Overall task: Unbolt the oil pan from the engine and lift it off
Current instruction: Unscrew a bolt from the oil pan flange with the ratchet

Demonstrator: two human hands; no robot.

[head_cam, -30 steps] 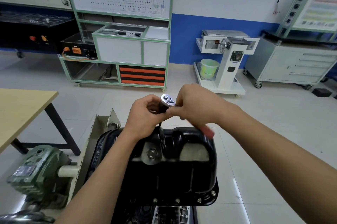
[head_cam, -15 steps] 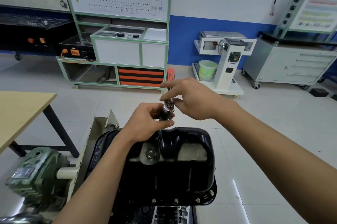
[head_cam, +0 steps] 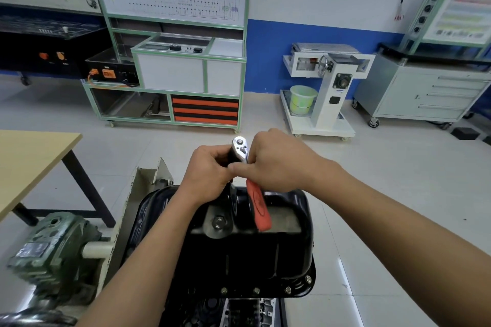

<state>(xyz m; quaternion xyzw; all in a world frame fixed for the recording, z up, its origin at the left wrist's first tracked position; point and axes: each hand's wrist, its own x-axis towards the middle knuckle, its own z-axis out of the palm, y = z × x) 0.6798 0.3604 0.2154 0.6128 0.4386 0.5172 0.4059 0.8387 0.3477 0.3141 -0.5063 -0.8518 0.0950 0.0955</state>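
At frame centre, above the black oil pan [head_cam: 252,255], the left hand [head_cam: 210,175] grips the dark extension [head_cam: 230,158] under the ratchet [head_cam: 240,147]. The right hand [head_cam: 279,164] holds the ratchet's shaft, its red handle slanting down over the pan. Bolts [head_cam: 256,290] line the pan's near flange.

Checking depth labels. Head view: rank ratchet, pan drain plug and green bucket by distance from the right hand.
1. ratchet: in the right hand grip.
2. drain plug: below-left, on the oil pan.
3. green bucket: far back, beside the white stand.
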